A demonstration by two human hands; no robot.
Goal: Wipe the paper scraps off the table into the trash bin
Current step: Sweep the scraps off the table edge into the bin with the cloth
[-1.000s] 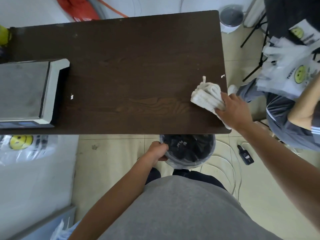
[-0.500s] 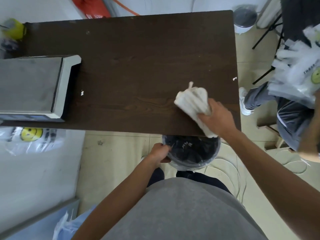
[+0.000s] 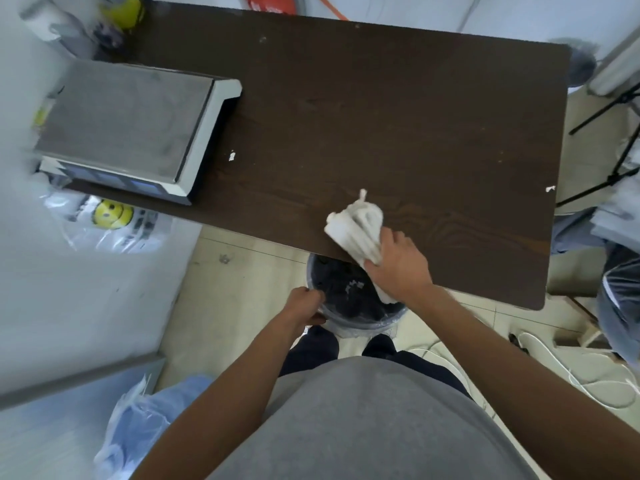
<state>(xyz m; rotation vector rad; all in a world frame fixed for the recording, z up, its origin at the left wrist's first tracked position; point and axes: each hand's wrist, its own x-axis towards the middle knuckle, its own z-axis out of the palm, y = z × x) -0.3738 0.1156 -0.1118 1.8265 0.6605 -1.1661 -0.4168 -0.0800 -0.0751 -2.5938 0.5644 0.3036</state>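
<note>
A dark wooden table (image 3: pixel 398 109) fills the upper middle. My right hand (image 3: pixel 398 263) grips a white cloth (image 3: pixel 358 225) at the table's near edge, right above the trash bin (image 3: pixel 349 322). The bin has a black liner with a few white scraps inside. My left hand (image 3: pixel 304 304) holds the bin's left rim under the table edge. One white paper scrap (image 3: pixel 231 155) lies beside the scale. Another scrap (image 3: pixel 550 189) sits at the table's right edge.
A grey weighing scale (image 3: pixel 128 123) takes up the table's left end. Plastic bags (image 3: pixel 110 220) lie on the floor at left. A seated person (image 3: pixel 620 289) and tripod legs (image 3: pixel 606 178) are at right. White cables (image 3: pixel 568 368) trail on the floor.
My right hand has dragged the cloth from the table's right side leftward and nearer, to the near edge over the bin. My left hand stays on the bin rim. The view has tilted.
</note>
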